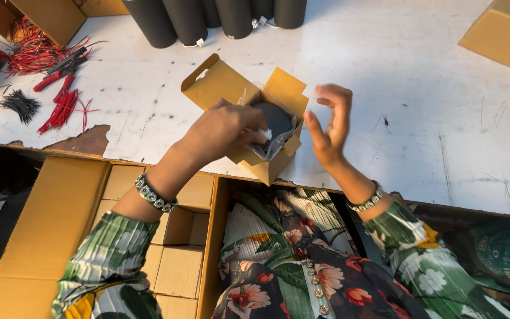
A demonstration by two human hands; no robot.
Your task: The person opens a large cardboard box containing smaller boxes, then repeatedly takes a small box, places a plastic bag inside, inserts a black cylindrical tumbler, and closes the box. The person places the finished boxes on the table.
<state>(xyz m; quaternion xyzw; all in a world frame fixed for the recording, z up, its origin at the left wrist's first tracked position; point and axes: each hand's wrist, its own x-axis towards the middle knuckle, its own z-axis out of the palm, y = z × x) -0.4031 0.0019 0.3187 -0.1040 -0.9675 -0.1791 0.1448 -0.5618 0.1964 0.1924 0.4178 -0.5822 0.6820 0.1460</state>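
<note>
Left hand [222,131] fingers curled, pressing black round object [274,121] in clear plastic wrap into small open cardboard box [249,112], right hand [329,127] fingers spread, released, just beside box flap, on white worktable [408,88], near red wires [60,106].

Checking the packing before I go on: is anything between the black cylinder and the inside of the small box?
Nothing visible blocks it. The black cylinder, in clear wrap, already sits in the open small box, flaps folded outward. The left hand presses on it; the right hand is open beside the box.
</note>
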